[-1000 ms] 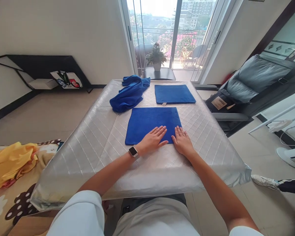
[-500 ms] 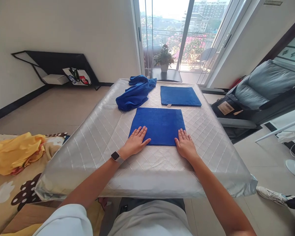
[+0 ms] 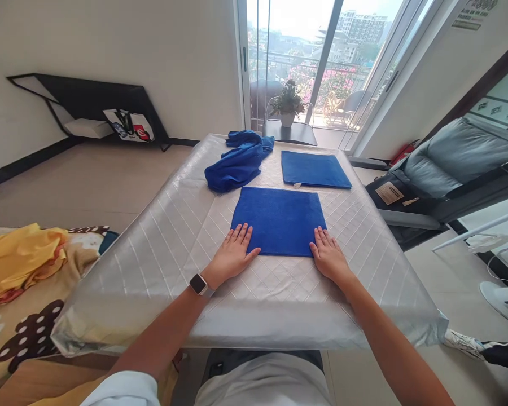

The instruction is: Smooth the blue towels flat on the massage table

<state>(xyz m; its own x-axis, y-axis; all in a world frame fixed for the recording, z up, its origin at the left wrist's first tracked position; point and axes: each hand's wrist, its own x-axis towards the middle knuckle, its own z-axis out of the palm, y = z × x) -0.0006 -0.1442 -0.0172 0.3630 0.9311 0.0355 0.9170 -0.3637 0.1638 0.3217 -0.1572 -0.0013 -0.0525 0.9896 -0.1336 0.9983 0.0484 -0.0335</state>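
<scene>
the folded blue cloth [image 3: 281, 220] lay straight ahead of you on the table, its near edge between your left hand [image 3: 232, 256] and your right hand [image 3: 330, 258]. its long axis seemed to run side to side, though the slanted view made that uncertain. neither hand was clearly nearer: the left covered the near left corner, and the right rested at the near right corner. both hands were flat and unclenched, fingers stretched forward, gripping nothing.

a second folded cloth [image 3: 315, 169] sat beyond and to the right, its small white tag [image 3: 297, 185] facing you, while a crumpled blue cloth [image 3: 239, 163] lay at the far left. under them all spread a silvery quilted cover [image 3: 161, 259]. past the table a potted plant [image 3: 288, 104] stood before the glass door, a grey armchair [image 3: 469, 155] was to your right, and yellow fabric [image 3: 19, 259] was heaped to your left.
</scene>
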